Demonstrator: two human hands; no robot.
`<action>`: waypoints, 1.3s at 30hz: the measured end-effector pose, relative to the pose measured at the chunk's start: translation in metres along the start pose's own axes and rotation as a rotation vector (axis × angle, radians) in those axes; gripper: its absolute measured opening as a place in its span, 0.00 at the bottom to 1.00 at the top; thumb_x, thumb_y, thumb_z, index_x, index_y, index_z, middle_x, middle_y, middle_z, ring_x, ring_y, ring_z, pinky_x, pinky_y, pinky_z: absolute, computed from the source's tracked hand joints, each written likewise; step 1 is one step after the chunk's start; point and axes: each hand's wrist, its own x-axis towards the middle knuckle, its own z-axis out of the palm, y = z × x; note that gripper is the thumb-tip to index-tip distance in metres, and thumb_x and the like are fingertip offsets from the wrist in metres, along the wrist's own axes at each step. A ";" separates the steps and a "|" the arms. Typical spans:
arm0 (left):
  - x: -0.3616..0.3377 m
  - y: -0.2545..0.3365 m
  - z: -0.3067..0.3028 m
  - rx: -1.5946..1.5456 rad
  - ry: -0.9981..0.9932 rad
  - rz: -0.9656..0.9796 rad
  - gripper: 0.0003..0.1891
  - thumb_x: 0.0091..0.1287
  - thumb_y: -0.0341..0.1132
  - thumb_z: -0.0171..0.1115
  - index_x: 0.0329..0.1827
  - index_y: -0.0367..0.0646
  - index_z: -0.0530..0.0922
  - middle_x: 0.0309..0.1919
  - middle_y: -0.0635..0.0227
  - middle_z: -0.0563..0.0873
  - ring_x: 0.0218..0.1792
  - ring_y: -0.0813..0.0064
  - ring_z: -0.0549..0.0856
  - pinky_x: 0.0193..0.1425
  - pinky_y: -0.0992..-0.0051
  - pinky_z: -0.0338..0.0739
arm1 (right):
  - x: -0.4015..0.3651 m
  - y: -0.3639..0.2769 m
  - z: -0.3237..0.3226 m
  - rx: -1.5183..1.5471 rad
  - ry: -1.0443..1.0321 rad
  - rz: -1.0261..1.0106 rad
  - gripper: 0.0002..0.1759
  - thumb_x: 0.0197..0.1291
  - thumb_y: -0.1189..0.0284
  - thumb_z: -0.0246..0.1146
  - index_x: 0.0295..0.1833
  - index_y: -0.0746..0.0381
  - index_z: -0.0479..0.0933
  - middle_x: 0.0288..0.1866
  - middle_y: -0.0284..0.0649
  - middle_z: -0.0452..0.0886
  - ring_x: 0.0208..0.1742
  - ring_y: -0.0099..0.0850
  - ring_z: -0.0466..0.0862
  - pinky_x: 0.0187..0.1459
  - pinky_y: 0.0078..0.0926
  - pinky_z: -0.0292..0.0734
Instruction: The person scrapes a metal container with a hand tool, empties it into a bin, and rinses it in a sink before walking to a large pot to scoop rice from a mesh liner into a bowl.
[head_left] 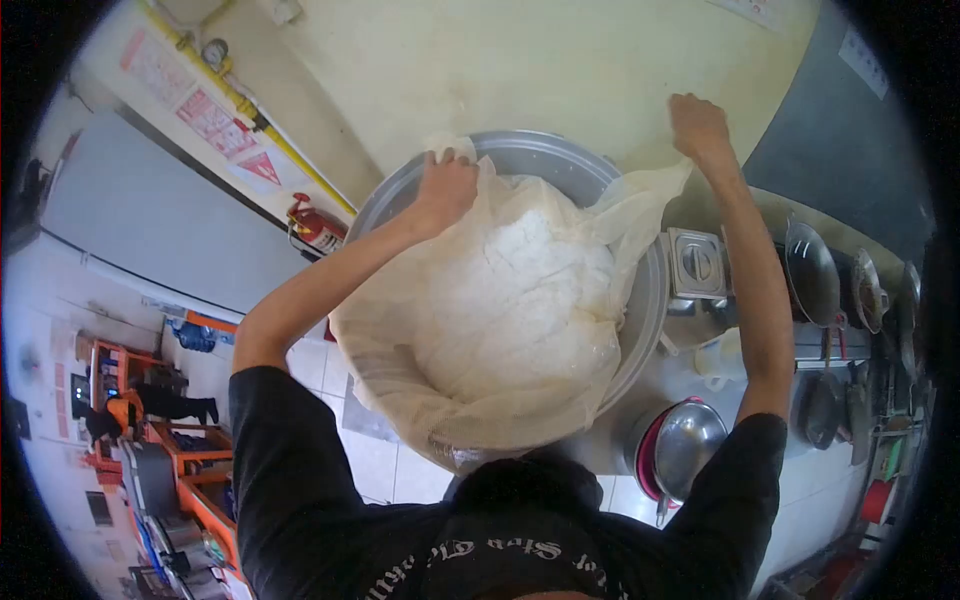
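Note:
A large round metal pot (655, 300) is lined with a thin pale cloth (375, 290), which hangs over its rim on the left and front. White, crumbly stuff (530, 290) is heaped on the cloth inside. At the pot's back left rim, my left hand (448, 190) is closed on the cloth's edge. My right hand (699, 128), raised beyond the back right rim, is closed too, and a corner of the cloth is pulled up towards it.
Right of the pot are a lidded steel container (697, 264), a steel bowl (690, 450) and several pans, one a wok (812, 272). A fire extinguisher (318, 228) hangs at the left. A person (130, 408) stands far off at the left.

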 end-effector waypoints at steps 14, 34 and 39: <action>-0.298 -0.287 0.025 -0.276 -0.295 -0.693 0.27 0.56 0.56 0.57 0.36 0.35 0.79 0.26 0.56 0.81 0.34 0.63 0.79 0.40 0.70 0.72 | -0.011 -0.038 -0.064 0.362 -0.353 -0.396 0.17 0.45 0.61 0.65 0.38 0.58 0.72 0.40 0.43 0.74 0.45 0.40 0.73 0.45 0.37 0.68; -0.815 0.489 0.093 -1.374 -0.652 -2.166 0.17 0.63 0.47 0.47 0.40 0.41 0.69 0.34 0.62 0.74 0.36 0.68 0.73 0.38 0.70 0.65 | -0.005 -0.363 -0.095 0.846 -0.673 -0.814 0.09 0.45 0.67 0.63 0.29 0.61 0.81 0.23 0.34 0.79 0.25 0.20 0.74 0.27 0.21 0.69; -0.828 0.533 0.073 -1.464 -0.801 -2.099 0.20 0.62 0.46 0.49 0.49 0.39 0.67 0.43 0.57 0.73 0.45 0.63 0.71 0.49 0.67 0.63 | -0.002 -0.430 -0.250 1.493 -0.497 -0.762 0.18 0.59 0.64 0.52 0.51 0.60 0.75 0.21 0.22 0.65 0.19 0.12 0.58 0.20 0.11 0.50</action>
